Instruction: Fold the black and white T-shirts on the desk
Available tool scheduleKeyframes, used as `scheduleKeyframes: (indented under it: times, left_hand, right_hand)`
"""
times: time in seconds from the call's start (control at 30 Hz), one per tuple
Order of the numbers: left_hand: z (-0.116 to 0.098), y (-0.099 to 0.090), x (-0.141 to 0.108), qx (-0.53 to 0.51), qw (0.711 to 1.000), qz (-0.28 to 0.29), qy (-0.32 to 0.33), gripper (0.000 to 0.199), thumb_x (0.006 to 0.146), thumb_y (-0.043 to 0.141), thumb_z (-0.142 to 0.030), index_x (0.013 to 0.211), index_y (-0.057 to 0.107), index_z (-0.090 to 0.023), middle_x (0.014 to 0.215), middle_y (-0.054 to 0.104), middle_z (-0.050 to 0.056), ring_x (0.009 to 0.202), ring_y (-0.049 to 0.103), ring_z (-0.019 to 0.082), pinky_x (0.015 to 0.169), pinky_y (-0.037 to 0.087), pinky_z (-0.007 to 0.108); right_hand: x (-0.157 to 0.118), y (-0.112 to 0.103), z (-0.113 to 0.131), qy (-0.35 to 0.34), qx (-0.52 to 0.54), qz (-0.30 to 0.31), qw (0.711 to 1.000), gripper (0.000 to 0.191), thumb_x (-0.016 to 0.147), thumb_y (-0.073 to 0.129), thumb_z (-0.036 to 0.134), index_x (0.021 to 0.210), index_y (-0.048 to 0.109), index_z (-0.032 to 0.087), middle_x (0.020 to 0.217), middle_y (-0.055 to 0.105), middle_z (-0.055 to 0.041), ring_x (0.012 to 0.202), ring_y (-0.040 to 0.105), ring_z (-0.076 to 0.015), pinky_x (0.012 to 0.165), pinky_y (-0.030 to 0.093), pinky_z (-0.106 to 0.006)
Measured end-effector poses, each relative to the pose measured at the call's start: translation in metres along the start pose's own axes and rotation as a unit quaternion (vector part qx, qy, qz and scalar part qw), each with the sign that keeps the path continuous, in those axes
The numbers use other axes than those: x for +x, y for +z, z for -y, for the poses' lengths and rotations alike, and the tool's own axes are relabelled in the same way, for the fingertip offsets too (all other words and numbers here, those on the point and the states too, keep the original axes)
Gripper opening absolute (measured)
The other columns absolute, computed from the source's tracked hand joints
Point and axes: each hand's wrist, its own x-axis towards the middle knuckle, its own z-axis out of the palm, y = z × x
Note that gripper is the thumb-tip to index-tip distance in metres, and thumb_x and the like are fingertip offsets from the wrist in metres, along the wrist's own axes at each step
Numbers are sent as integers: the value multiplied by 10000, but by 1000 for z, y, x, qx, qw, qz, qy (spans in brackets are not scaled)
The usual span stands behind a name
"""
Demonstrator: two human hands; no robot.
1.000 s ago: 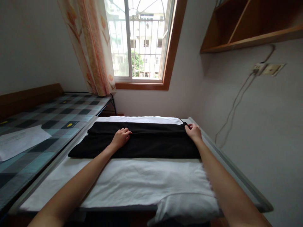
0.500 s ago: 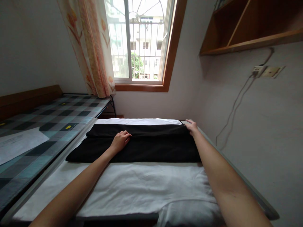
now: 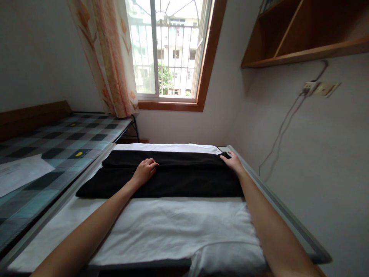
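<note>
Head view shows me the black garment point(image 3: 184, 184) lying on white cloth point(image 3: 173, 227), right hand point(image 3: 234, 162) pinching its far corner, left hand point(image 3: 145, 170) curled on top, grip unclear, so I judge this straightening, calling next for a gentle, even pull

Black cloth point(image 3: 187, 181) partly hidden by hands point(image 3: 144, 171) point(image 3: 235, 164); paper point(image 3: 23, 173) cut off at left edge, print illegible.

The black garment point(image 3: 187, 184) is matt, smooth cloth; the white garment point(image 3: 167, 227) is thinner cloth, softly creased. The counter point(image 3: 318, 252) has a smooth grey rim, dully finished. At ten o'clock hangs a printed cloth curtain point(image 3: 113, 57); at two, a satin-looking wooden shelf point(image 3: 323, 49); at nine, white paper point(image 3: 23, 173).
</note>
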Motion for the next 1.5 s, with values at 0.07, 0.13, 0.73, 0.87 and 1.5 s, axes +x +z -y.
scheduleKeyframes:
  times: [0.07, 0.13, 0.73, 0.87, 1.5]
  left_hand:
    - [0, 0, 0, 2, 1000, -4, 4, 180, 907, 548, -172, 990, 706, -195, 962, 639, 68, 871, 567, 200, 800, 459, 335]
    - [0, 0, -1, 7, 1000, -3, 6, 185, 905, 546, -172, 995, 706, -196, 962, 641, 67, 869, 566, 200, 793, 456, 335]
    - [0, -5, -1, 44, 998, 31, -23, 198, 921, 540, -225, 1020, 712, -227, 975, 670, 57, 880, 588, 208, 775, 436, 329]
    - [12, -16, -4, 50, 997, 59, -15, 210, 899, 553, -195, 1042, 705, -220, 1008, 673, 54, 895, 599, 206, 792, 452, 321]
    - [89, -60, -48, 153, 977, 70, -133, 257, 808, 523, -122, 948, 709, -230, 1006, 667, 84, 980, 595, 266, 841, 426, 384]
  right_hand:
    - [-8, -3, -1, -3, -57, 14, 998, 643, 732, 699, 451, 1284, 572, 146, 1305, 600, -186, 1221, 551, -323, 1015, 434, -415]
    - [-15, -4, -2, 12, -105, 29, 994, 629, 766, 655, 499, 1287, 563, 159, 1297, 604, -190, 1214, 554, -337, 1003, 432, -452]
    - [-32, -6, -4, -21, -154, 27, 987, 354, 845, 553, 406, 1134, 645, 223, 1084, 685, -118, 1033, 620, -294, 881, 450, -431]
    - [-26, -3, -12, -36, -144, 23, 989, 500, 825, 570, 503, 1228, 600, 210, 1089, 689, -135, 1031, 631, -303, 871, 458, -438]
    - [-22, -1, -16, -54, -142, 11, 988, 490, 773, 633, 465, 1201, 624, 228, 1047, 694, -129, 1005, 633, -317, 834, 455, -442]
